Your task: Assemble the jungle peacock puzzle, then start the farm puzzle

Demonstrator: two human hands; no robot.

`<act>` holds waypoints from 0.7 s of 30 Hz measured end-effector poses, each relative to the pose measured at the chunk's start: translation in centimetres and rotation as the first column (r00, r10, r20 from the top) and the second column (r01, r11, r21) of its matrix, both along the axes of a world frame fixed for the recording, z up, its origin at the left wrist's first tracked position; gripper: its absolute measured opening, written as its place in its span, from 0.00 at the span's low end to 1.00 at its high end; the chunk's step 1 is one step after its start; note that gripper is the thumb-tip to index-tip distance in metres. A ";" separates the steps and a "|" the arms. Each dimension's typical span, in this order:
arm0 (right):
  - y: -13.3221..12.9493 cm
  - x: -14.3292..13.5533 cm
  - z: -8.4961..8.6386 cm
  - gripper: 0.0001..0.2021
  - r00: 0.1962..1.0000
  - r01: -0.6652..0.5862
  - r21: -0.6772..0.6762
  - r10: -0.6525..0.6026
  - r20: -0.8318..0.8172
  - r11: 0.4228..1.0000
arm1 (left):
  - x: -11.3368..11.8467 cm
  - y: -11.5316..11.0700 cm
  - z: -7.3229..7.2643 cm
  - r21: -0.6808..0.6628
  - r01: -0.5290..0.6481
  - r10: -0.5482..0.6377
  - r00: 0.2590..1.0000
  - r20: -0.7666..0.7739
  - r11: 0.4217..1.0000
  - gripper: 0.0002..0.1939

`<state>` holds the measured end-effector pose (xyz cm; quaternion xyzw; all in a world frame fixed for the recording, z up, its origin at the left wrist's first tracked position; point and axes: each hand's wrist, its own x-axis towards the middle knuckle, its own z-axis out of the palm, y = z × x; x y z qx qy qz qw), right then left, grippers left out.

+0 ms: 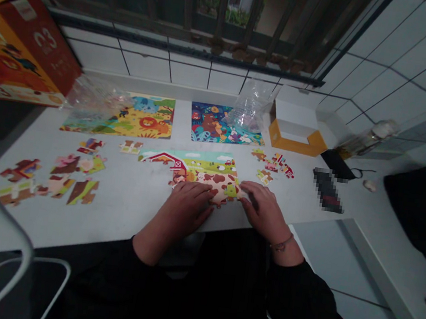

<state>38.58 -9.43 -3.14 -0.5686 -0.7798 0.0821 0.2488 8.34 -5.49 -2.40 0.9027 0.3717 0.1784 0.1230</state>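
A partly assembled jigsaw puzzle [212,167] with a red barn, a spotted cow and green fields lies on the white table in front of me. My left hand [187,206] rests on its lower left part, fingers laid out over the cow and the lower edge. At the lower right, the thumb and forefinger of my right hand [265,208] close on the edge of a green and brown puzzle piece [231,190]. Whether that piece is fully seated I cannot tell. The palm side of both hands is hidden.
Several loose puzzle pieces [65,163] lie at left, and more pieces [275,165] at right. Behind are a lion picture [149,122], a dark blue animal picture [210,122], plastic bags, an open yellow box [297,142] and a large orange box [19,45]. A blurred-out dark object [326,190] lies right.
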 end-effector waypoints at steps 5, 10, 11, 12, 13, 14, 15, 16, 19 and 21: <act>0.0 -0.2 0.0 0.21 0.999 0.024 -0.010 -0.024 0.030 1.000 | -0.1 0.1 -0.3 0.016 -0.009 0.008 0.999 0.049 1.000 0.20; 0.1 -0.2 0.0 0.20 0.999 0.029 -0.017 -0.028 0.033 0.999 | -0.1 0.3 -0.3 0.009 -0.028 0.028 0.999 0.037 1.000 0.17; 0.1 -0.2 0.0 0.20 0.999 0.028 -0.010 -0.027 0.027 1.000 | -0.1 0.3 -0.3 0.006 -0.027 0.027 0.999 0.033 1.000 0.17; 0.1 -0.2 0.0 0.20 0.999 0.027 -0.002 -0.027 0.021 1.000 | -0.1 0.3 -0.3 0.004 -0.025 0.025 0.999 0.032 1.000 0.17; 0.1 -0.3 -0.1 0.20 0.999 0.028 0.008 -0.028 0.017 1.000 | -0.1 0.3 -0.3 0.002 -0.022 0.022 0.999 0.033 1.000 0.17; 0.1 -0.3 -0.1 0.19 0.999 0.028 0.017 -0.029 0.014 0.999 | -0.1 0.3 -0.3 0.001 -0.019 0.019 0.999 0.038 1.000 0.17; 0.0 -0.3 -0.2 0.19 0.999 0.030 0.026 -0.031 0.011 0.999 | -0.1 0.3 -0.3 0.001 -0.016 0.016 0.999 0.044 1.000 0.17; 0.0 -0.3 -0.2 0.19 0.999 0.033 0.034 -0.033 0.010 0.999 | -0.1 0.3 -0.3 0.003 -0.014 0.014 0.999 0.050 1.000 0.17; -0.2 -0.3 -0.4 0.18 0.999 0.037 0.049 -0.037 0.009 0.998 | -0.1 0.2 -0.4 0.009 -0.018 0.017 0.998 0.057 1.000 0.17; -0.3 -0.3 -0.4 0.17 0.999 0.032 0.048 -0.033 0.002 0.998 | -0.1 0.3 -0.5 0.007 -0.017 0.016 0.998 0.055 1.000 0.17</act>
